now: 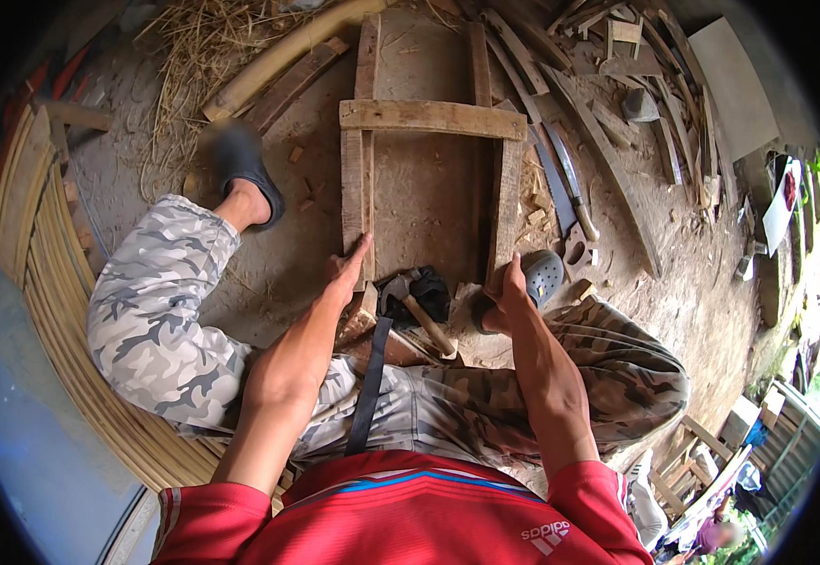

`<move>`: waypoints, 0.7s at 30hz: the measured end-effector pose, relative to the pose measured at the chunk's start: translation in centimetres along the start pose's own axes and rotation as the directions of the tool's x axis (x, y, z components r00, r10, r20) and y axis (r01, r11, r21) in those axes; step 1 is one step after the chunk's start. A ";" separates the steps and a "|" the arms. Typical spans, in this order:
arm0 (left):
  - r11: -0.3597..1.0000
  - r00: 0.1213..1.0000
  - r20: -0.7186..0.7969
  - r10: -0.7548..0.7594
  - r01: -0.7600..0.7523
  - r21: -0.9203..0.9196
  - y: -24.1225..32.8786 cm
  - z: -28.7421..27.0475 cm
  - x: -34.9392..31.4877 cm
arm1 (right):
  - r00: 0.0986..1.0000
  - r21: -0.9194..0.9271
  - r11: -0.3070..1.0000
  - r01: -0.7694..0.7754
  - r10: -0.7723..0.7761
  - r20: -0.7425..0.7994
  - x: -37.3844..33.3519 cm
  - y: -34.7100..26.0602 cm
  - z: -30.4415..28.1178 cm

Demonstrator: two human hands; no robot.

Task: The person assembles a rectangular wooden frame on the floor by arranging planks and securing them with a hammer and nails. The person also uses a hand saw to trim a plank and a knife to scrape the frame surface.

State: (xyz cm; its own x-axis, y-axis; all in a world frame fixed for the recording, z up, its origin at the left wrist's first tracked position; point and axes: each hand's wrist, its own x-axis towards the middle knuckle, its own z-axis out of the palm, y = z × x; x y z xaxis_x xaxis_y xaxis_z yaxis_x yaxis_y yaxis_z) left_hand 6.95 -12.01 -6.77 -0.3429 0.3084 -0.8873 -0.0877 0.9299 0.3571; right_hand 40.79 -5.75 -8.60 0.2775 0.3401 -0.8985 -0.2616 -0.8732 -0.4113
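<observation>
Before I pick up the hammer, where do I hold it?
Probably by the wooden handle, near its free end, coming from above and the right. The hammer lies slanted: that slim end points back toward the person and rightward, while the head is beside a dark bundle.

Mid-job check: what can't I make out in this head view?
All in the head view:
Right hand: most fingers hidden by the hand itself; grip on the right rail unclear.
Left hand: underside hidden by its own back; grip on the left rail unclear.
Black bundle: partly covered by the hammer; kind unclear.
Dark left shoe: toe blurred.
</observation>
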 end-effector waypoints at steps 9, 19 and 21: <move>0.998 0.992 -0.121 0.034 -0.041 -0.053 0.0 0.1 0.4 | 1.000 0.006 1.000 -0.017 0.017 0.021 0.4 0.0 0.5; 0.997 1.000 -0.011 0.002 -0.002 -0.072 0.6 0.4 0.2 | 1.000 0.002 1.000 -0.001 0.001 -0.007 2.7 0.9 -0.6; 0.998 0.999 -0.038 -0.027 0.024 -0.061 0.7 0.5 0.4 | 1.000 -0.020 0.999 -0.028 0.028 0.004 3.1 0.8 -0.7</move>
State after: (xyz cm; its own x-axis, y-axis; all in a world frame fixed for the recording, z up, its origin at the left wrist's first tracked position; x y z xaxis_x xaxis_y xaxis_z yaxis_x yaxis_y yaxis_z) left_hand 7.19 -11.18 -7.00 -0.3759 0.2757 -0.8847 -0.1528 0.9232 0.3526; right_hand 42.09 -5.64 -11.61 0.2662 0.3168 -0.9104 -0.2512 -0.8890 -0.3828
